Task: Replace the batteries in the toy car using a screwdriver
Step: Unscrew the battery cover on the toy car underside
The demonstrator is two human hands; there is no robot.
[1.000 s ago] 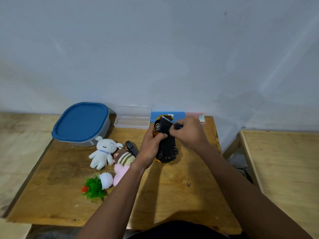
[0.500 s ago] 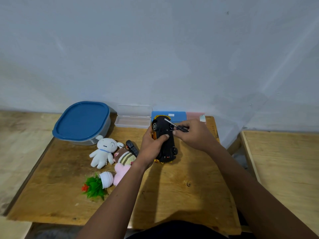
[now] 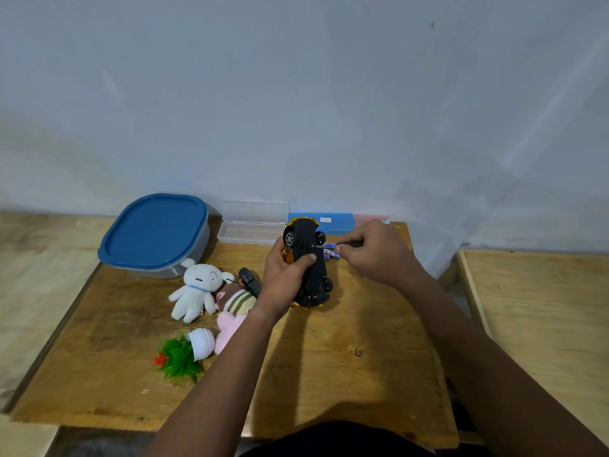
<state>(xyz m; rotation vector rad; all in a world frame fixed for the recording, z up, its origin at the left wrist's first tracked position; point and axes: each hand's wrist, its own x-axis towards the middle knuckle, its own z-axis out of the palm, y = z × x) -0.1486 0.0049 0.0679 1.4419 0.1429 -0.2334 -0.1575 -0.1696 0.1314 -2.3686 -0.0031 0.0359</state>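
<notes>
We judge this to be the unscrewing step. The toy car (image 3: 308, 262) is turned belly-up toward the back of the table (image 3: 329, 374), its far end raised and its near end seemingly resting on the wood. Our left hand (image 3: 285, 275) grips it from the left, fingers wrapped round the orange body and thumb pressed on the black underside. Our right hand (image 3: 375, 252) pinches the screwdriver (image 3: 321, 247) between thumb and fingers, holding it nearly level so that its thin metal shaft reaches leftward to the underside near the front wheels. The tip seems to meet the chassis there, though the screw itself is too small to make out. Just beside the car, under the shaft, a few small batteries (image 3: 332, 253) lie on the table; we cannot tell whether they are fresh or spent, nor whether the battery cover is on or off. The next move, we think, calls for seating the tip square in the screw head and turning it while the left hand braces the car firmly, since a slanted tip could slip out and damage the head.
</notes>
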